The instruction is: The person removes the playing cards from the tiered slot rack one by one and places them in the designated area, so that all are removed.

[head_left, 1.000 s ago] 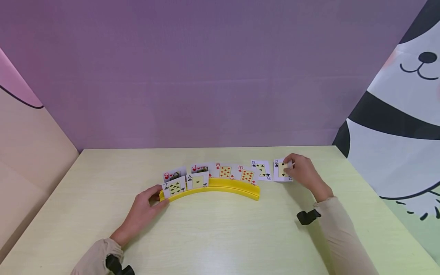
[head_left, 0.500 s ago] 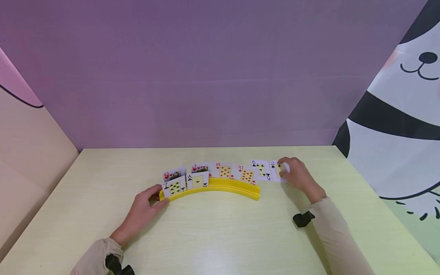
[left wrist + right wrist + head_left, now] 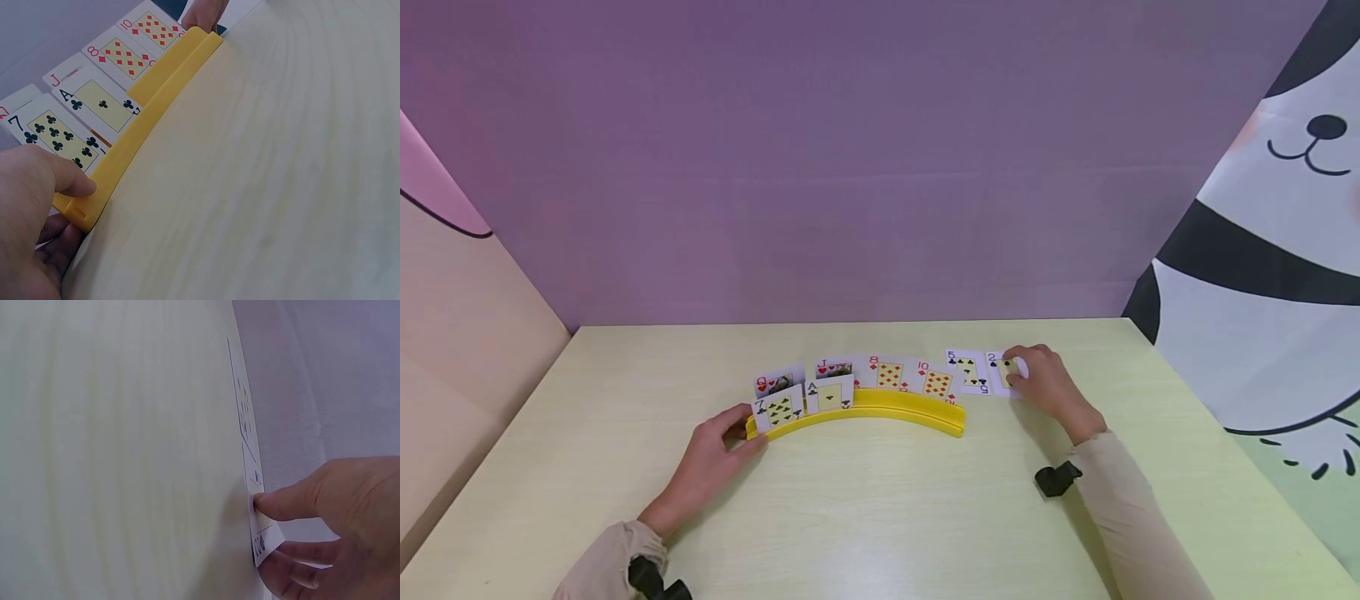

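Note:
My left hand (image 3: 715, 454) grips the left end of a curved yellow card holder (image 3: 910, 406), its thumb (image 3: 76, 179) on the front and fingers behind. A seven of clubs (image 3: 777, 408) and an ace of clubs (image 3: 829, 393) stand in the front slot. Behind them rise a red queen (image 3: 769, 384), a red jack (image 3: 835, 367), an eight of diamonds (image 3: 889, 373) and a ten of diamonds (image 3: 937, 382). Farther right, my right hand (image 3: 1048, 385) pinches a black two (image 3: 253, 515) lying face up; thumb on top, fingers under its lifted corner. Beside it lies a five of clubs (image 3: 967, 372).
The pale wooden table (image 3: 865, 508) ends at a purple backdrop (image 3: 850, 208) just beyond the cards. A panda print (image 3: 1262, 333) covers the right side. Each wrist carries a small black camera (image 3: 1057, 479).
My right hand has slid the black two left, up against the five of clubs, and then stayed almost still. My left hand keeps its place on the card holder.

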A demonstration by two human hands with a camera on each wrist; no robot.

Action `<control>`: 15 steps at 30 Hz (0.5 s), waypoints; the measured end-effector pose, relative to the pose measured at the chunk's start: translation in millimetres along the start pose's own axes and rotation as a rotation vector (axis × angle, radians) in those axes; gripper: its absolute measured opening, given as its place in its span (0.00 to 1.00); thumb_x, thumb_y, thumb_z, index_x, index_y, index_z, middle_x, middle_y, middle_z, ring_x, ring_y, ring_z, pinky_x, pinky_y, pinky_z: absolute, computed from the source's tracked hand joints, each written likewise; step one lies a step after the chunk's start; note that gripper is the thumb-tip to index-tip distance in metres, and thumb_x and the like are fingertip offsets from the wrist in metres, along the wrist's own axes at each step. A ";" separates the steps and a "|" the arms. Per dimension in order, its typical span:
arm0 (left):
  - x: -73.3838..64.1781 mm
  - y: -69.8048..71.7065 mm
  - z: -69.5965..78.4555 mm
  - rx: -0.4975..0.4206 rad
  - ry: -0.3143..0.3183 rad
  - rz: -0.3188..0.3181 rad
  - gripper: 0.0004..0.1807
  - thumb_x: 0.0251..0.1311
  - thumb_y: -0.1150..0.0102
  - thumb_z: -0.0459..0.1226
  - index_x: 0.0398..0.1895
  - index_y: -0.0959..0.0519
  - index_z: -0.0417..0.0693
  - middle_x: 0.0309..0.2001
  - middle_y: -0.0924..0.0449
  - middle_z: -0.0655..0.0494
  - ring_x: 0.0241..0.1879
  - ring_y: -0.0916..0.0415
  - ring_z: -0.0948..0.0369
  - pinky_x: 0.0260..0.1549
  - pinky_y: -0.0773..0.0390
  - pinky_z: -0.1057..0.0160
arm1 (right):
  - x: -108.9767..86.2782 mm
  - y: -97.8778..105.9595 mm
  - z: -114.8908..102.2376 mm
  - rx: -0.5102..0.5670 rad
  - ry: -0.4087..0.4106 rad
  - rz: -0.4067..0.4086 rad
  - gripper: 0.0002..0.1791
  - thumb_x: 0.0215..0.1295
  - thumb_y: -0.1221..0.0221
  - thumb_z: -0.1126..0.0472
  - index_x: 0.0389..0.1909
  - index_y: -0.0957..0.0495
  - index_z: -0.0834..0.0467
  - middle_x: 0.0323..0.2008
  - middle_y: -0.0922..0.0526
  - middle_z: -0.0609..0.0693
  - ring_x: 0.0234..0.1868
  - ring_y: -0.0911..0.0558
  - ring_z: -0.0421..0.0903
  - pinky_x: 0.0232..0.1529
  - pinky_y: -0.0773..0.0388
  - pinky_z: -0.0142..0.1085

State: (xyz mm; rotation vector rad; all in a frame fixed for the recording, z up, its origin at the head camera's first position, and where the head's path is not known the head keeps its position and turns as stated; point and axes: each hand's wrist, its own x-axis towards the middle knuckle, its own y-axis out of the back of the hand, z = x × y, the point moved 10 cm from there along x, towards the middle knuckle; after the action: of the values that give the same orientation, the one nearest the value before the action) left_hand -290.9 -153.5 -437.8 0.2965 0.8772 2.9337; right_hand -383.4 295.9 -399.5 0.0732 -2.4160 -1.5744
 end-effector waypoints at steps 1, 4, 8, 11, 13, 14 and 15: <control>0.0 0.0 0.0 -0.001 -0.001 0.000 0.21 0.61 0.34 0.33 0.58 0.22 0.38 0.51 0.19 0.47 0.44 0.24 0.56 0.49 0.22 0.58 | -0.2 -0.2 0.7 -0.001 -0.005 0.001 0.18 0.63 0.39 0.70 0.54 0.23 0.70 0.52 0.23 0.72 0.54 0.27 0.69 0.55 0.32 0.62; 0.1 0.1 0.2 0.001 -0.001 0.001 0.21 0.61 0.34 0.33 0.58 0.22 0.39 0.52 0.19 0.47 0.44 0.25 0.56 0.49 0.22 0.57 | -1.0 0.4 1.2 -0.004 -0.016 0.005 0.18 0.63 0.39 0.70 0.54 0.22 0.70 0.52 0.24 0.72 0.55 0.28 0.71 0.55 0.32 0.63; 0.2 -0.7 -0.1 0.004 0.005 -0.001 0.21 0.62 0.34 0.33 0.58 0.23 0.38 0.52 0.20 0.47 0.45 0.25 0.55 0.50 0.22 0.56 | -1.6 2.7 0.8 -0.018 -0.035 0.002 0.18 0.63 0.39 0.68 0.54 0.22 0.70 0.55 0.26 0.74 0.56 0.30 0.72 0.56 0.33 0.63; 0.0 -0.9 -0.1 0.005 0.005 -0.002 0.21 0.62 0.34 0.33 0.58 0.23 0.38 0.52 0.20 0.47 0.45 0.25 0.55 0.50 0.23 0.55 | -2.2 11.2 -4.9 -0.015 -0.039 0.020 0.18 0.64 0.39 0.67 0.54 0.23 0.70 0.56 0.27 0.74 0.58 0.31 0.72 0.58 0.34 0.64; 0.0 -0.6 0.3 0.001 0.002 -0.002 0.21 0.62 0.34 0.33 0.58 0.23 0.38 0.52 0.19 0.47 0.45 0.24 0.55 0.50 0.22 0.55 | -2.5 20.1 -11.9 0.000 -0.029 0.044 0.18 0.65 0.39 0.66 0.54 0.23 0.70 0.56 0.27 0.73 0.56 0.29 0.70 0.56 0.32 0.63; -0.1 -0.4 0.2 0.000 0.001 -0.001 0.21 0.62 0.34 0.33 0.58 0.23 0.38 0.52 0.19 0.47 0.45 0.24 0.55 0.50 0.22 0.56 | -2.5 25.2 -16.4 0.012 -0.016 0.061 0.18 0.65 0.39 0.66 0.54 0.23 0.70 0.55 0.26 0.73 0.55 0.28 0.69 0.54 0.30 0.63; -0.2 -0.2 0.3 -0.001 0.000 -0.001 0.21 0.62 0.34 0.33 0.58 0.23 0.38 0.52 0.19 0.47 0.45 0.24 0.55 0.50 0.22 0.56 | -2.5 29.3 -20.7 0.024 -0.005 0.072 0.17 0.66 0.40 0.66 0.54 0.23 0.70 0.55 0.26 0.72 0.54 0.27 0.69 0.54 0.29 0.62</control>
State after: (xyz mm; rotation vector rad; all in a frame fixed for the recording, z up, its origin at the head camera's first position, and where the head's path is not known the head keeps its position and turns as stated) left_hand -290.7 -153.2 -437.8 0.2954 0.8750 2.9338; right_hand -373.2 289.9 -365.5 -0.0127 -2.4131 -1.5170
